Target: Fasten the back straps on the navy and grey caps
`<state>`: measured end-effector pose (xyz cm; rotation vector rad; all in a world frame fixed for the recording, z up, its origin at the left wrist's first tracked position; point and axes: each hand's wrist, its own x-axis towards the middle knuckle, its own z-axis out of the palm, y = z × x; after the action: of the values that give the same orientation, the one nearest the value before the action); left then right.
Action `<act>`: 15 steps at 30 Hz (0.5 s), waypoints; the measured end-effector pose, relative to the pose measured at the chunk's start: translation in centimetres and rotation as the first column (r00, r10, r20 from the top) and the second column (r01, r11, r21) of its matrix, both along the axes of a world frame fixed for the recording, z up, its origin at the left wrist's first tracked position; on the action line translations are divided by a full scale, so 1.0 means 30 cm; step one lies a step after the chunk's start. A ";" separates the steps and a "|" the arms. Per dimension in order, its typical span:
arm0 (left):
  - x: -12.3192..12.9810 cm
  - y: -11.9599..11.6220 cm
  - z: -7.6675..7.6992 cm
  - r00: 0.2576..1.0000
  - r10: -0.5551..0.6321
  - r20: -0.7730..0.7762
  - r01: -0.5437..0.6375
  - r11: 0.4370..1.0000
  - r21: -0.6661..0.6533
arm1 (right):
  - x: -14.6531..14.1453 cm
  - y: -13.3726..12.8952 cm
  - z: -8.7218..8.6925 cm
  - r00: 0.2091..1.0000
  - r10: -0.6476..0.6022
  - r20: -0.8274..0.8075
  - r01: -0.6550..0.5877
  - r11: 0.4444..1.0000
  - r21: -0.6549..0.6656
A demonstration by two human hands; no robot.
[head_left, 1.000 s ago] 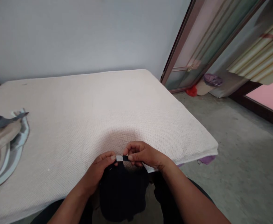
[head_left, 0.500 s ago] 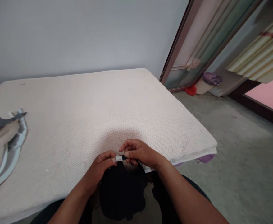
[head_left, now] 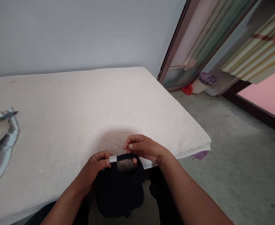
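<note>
A black cap-like cloth item (head_left: 119, 193) hangs at the near edge of the bed, with a narrow black strap (head_left: 125, 156) arching over an opening at its top. On the strap's left end is a small silver-white piece (head_left: 113, 159). My left hand (head_left: 99, 162) pinches that piece between thumb and fingers. My right hand (head_left: 143, 148) is at the right part of the strap, its thumb and index finger close together above it and another fingertip showing below it. Whether those fingers grip the strap is hard to make out.
The item is over the front edge of a bed with a white textured cover (head_left: 81, 106). Round printed pieces (head_left: 1, 147) lie at the left. On the floor at the right stand a bin with a purple liner (head_left: 206, 79) and a red bag (head_left: 187, 89).
My right hand has moved away from the silver-white piece, and more of the black strap shows between my hands. My left hand still pinches the piece. The view has shifted slightly.
</note>
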<state>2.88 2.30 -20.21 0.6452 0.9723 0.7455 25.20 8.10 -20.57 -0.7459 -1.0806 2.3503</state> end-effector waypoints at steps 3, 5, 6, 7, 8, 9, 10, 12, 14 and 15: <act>-0.002 -0.002 0.000 1.000 -0.016 0.005 0.016 1.000 0.001 | -0.010 -0.004 0.002 1.000 0.023 0.006 -0.023 1.000 0.007; -0.003 -0.004 -0.005 1.000 -0.022 -0.001 0.022 1.000 -0.014 | -0.023 -0.009 0.000 0.998 0.049 0.029 -0.050 0.998 0.035; -0.002 -0.005 -0.008 1.000 -0.030 -0.007 0.030 0.999 -0.020 | -0.029 -0.011 -0.002 0.997 0.059 0.040 -0.061 0.997 0.053; -0.001 -0.005 -0.011 0.999 -0.041 -0.013 0.041 0.999 -0.022 | -0.034 -0.013 -0.005 0.997 0.066 0.048 -0.069 0.995 0.069; 0.001 -0.006 -0.013 0.998 -0.053 -0.019 0.053 0.998 -0.020 | -0.037 -0.015 -0.008 0.996 0.068 0.052 -0.072 0.994 0.080; 0.003 -0.006 -0.015 0.998 -0.063 -0.024 0.062 0.998 -0.016 | -0.038 -0.016 -0.011 0.997 0.063 0.051 -0.067 0.994 0.086; 0.005 -0.006 -0.017 0.997 -0.068 -0.027 0.067 0.998 -0.011 | -0.039 -0.017 -0.014 0.997 0.053 0.048 -0.057 0.995 0.086; 0.008 -0.006 -0.018 0.997 -0.069 -0.025 0.069 0.998 0.000 | -0.040 -0.019 -0.021 0.999 0.028 0.038 -0.031 0.996 0.084; 0.010 -0.006 -0.017 0.997 -0.069 -0.019 0.069 0.998 0.005 | -0.043 -0.021 -0.026 1.000 0.017 0.021 -0.019 0.996 0.088; 0.011 -0.006 -0.017 0.997 -0.069 -0.018 0.069 0.998 0.005 | -0.046 -0.022 -0.027 1.000 0.012 0.012 -0.013 0.996 0.091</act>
<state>3.21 2.12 -20.72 0.6882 0.9597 0.6832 23.83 7.45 -21.38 -0.7218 -1.1923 2.2926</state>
